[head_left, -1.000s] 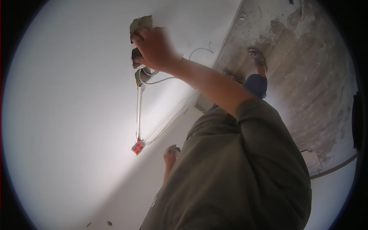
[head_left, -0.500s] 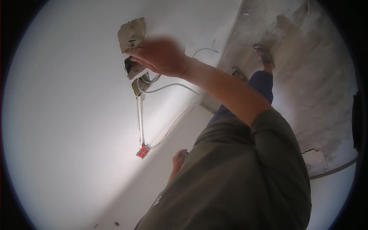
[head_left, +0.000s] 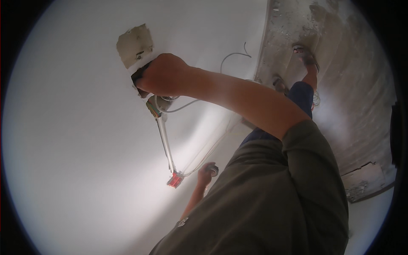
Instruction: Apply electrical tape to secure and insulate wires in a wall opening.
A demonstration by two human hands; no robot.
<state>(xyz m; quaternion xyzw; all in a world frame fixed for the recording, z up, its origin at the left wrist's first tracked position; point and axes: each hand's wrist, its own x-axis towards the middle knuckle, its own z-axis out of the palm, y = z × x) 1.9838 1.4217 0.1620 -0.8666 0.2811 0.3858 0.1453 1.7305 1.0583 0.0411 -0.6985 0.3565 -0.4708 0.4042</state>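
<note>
My right hand (head_left: 163, 76) reaches across to a dark opening (head_left: 137, 76) cut in the white wall. Its fingers are curled into the opening, and whatever they grip is hidden. Just above is a rough beige patch (head_left: 135, 42). Below the hand, coloured wires (head_left: 153, 106) show in a second broken gap, with a grey cable (head_left: 183, 106) looping out of it. Lower down, my left hand (head_left: 205, 175) is closed around a small round roll (head_left: 215, 170) that looks like tape, held near my shirt.
A pale strip (head_left: 165, 142) runs down the wall to a red wall box (head_left: 174, 180), from which thin wires (head_left: 204, 157) trail toward the floor. My feet in sandals (head_left: 304, 54) stand on the dusty, stained floor (head_left: 340, 85). A broken-edged slab (head_left: 363, 180) lies at the right.
My right hand has gone from straighter fingers at the opening's edge to fingers curled inside it. My left hand with the roll has come further into view. The whole view has shifted slightly.
</note>
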